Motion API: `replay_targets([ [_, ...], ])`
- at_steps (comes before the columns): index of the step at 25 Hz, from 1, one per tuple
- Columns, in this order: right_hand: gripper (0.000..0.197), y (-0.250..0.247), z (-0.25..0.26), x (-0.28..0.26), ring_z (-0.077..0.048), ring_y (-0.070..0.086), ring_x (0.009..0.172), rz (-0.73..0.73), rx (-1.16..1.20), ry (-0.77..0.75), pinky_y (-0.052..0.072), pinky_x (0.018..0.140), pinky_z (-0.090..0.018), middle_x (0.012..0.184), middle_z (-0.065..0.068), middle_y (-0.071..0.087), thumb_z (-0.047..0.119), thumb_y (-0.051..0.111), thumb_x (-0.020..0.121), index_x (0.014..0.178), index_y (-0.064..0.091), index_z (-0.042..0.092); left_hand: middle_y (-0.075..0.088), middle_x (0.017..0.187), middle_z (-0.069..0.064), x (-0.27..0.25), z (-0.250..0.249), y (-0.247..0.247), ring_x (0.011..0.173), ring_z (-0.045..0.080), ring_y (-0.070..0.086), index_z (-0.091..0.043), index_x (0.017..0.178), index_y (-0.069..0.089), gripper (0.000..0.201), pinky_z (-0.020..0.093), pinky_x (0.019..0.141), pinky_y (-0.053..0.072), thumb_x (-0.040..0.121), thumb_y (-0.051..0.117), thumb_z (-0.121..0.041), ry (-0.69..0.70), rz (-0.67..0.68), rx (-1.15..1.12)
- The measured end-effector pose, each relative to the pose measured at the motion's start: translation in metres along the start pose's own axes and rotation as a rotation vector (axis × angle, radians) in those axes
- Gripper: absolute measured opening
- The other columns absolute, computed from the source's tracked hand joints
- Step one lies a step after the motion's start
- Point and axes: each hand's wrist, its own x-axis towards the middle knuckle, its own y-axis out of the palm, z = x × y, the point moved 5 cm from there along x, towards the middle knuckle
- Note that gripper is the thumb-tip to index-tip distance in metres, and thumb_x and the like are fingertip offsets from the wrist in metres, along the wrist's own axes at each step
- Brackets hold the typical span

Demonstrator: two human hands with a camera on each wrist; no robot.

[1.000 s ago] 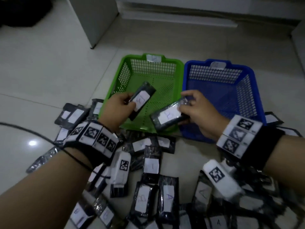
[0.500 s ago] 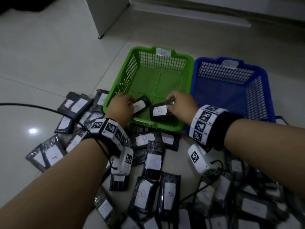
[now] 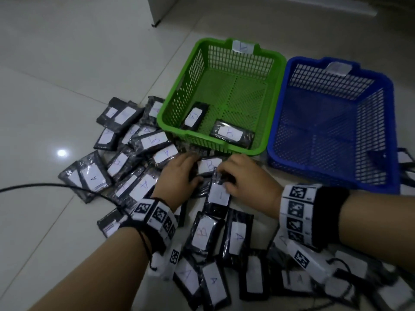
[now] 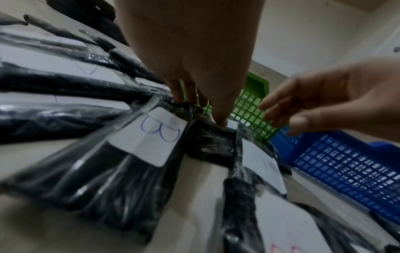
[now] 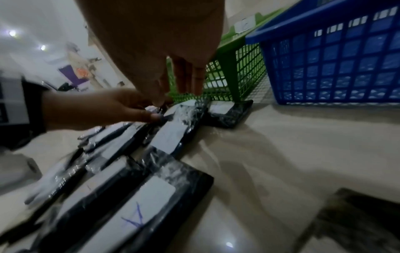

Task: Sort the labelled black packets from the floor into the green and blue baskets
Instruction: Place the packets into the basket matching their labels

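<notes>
The green basket point(image 3: 190, 70) holds two black packets: one labelled B point(image 3: 194, 116) by its left wall, another point(image 3: 231, 134) at its front. No packets show in the blue basket point(image 3: 314, 62) beside it. Several labelled packets lie on the floor in front. My left hand point(image 3: 179, 176) reaches down with straight fingers point(image 4: 177, 95) touching the far end of a B packet point(image 4: 151, 137). My right hand point(image 3: 242, 178) hovers with relaxed fingers point(image 4: 279, 102) over the top end of the packet marked with a stroke point(image 3: 219, 196). Neither hand holds anything.
A black cable point(image 3: 56, 186) crosses the tile floor at the left and runs to my left wrist. A white cabinet corner point(image 3: 161, 7) stands behind the baskets. More packets poke out behind the blue basket at the right point(image 3: 404, 158).
Both hands let go of their packets inside the green basket, then drew back and down to the pile on the floor in front of it.
</notes>
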Motion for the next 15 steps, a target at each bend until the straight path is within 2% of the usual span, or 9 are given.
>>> replay_targets([
  [1,0.055,0.01,-0.004,0.0,-0.02,0.04,0.117,0.06,-0.094,0.034,0.044,0.092,-0.034,0.121,-0.002,0.044,0.03,0.069,0.081,0.13,0.046,0.023,0.049,0.139,0.008,0.0,0.0,0.004,0.127,0.028,0.044,-0.014,0.136,0.047,0.057,0.04,0.108,0.036,0.084,0.066,-0.023,-0.024,0.033,0.011],
  [3,0.085,0.022,-0.011,0.001,-0.025,0.036,0.12,0.122,-0.227,0.084,0.043,0.094,-0.036,0.129,-0.004,0.036,0.043,0.074,0.073,0.142,0.027,0.028,0.046,0.142,0.009,0.001,-0.002,0.007,0.131,0.029,0.04,-0.014,0.14,0.043,0.059,0.039,0.11,0.031,0.085,0.064,-0.021,-0.054,0.022,0.023],
  [5,0.098,0.029,-0.013,0.004,-0.027,0.036,0.12,0.141,-0.301,0.088,0.041,0.096,-0.036,0.131,-0.007,0.034,0.045,0.076,0.071,0.147,0.017,0.027,0.052,0.135,0.011,0.003,-0.005,0.004,0.125,0.031,0.043,-0.014,0.139,0.045,0.059,0.038,0.106,0.033,0.084,0.066,-0.021,-0.044,-0.005,0.08],
  [7,0.1,0.033,-0.013,0.007,-0.028,0.037,0.118,0.142,-0.327,0.086,0.039,0.097,-0.035,0.128,-0.008,0.034,0.041,0.077,0.071,0.148,0.016,0.024,0.052,0.127,0.011,0.008,-0.005,0.0,0.118,0.032,0.043,-0.017,0.138,0.045,0.063,0.038,0.1,0.034,0.081,0.068,-0.027,-0.051,0.029,0.175],
  [9,0.096,0.032,-0.013,0.01,-0.028,0.04,0.114,0.142,-0.256,0.106,0.042,0.095,-0.037,0.123,-0.008,0.035,0.037,0.08,0.069,0.144,0.023,0.023,0.05,0.121,0.01,0.012,-0.004,-0.002,0.114,0.031,0.043,-0.02,0.133,0.051,0.06,0.037,0.095,0.036,0.077,0.071,-0.032,-0.079,0.067,0.206],
  [10,0.087,0.03,-0.013,0.011,-0.028,0.043,0.11,0.144,-0.175,0.12,0.046,0.092,-0.038,0.12,-0.007,0.035,0.034,0.081,0.069,0.139,0.03,0.022,0.05,0.117,0.008,0.012,-0.003,-0.003,0.111,0.029,0.045,-0.02,0.127,0.055,0.054,0.034,0.092,0.038,0.076,0.072,-0.031,-0.096,0.085,0.155],
  [12,0.061,0.021,-0.012,0.013,-0.027,0.049,0.103,0.164,0.003,0.154,0.049,0.085,-0.037,0.115,-0.004,0.035,0.025,0.078,0.074,0.123,0.042,0.019,0.053,0.108,0.005,0.012,-0.001,-0.009,0.103,0.025,0.053,-0.018,0.111,0.062,0.034,0.026,0.083,0.04,0.078,0.07,-0.025,-0.142,0.093,-0.039],
  [13,0.049,0.015,-0.011,0.013,-0.025,0.051,0.102,0.171,0.067,0.163,0.048,0.082,-0.034,0.113,-0.002,0.037,0.021,0.075,0.077,0.117,0.046,0.018,0.057,0.102,0.002,0.012,0.0,-0.013,0.098,0.023,0.058,-0.02,0.103,0.063,0.025,0.024,0.079,0.041,0.08,0.069,-0.022,-0.169,0.098,-0.127],
  [15,0.035,0.0,-0.006,0.01,-0.022,0.055,0.102,0.141,0.141,0.169,0.043,0.078,-0.028,0.106,0.002,0.046,0.018,0.07,0.082,0.111,0.05,0.017,0.067,0.091,-0.003,0.01,0.001,-0.027,0.089,0.018,0.064,-0.021,0.095,0.064,0.016,0.026,0.078,0.049,0.08,0.07,-0.022,-0.198,0.118,-0.292],
])
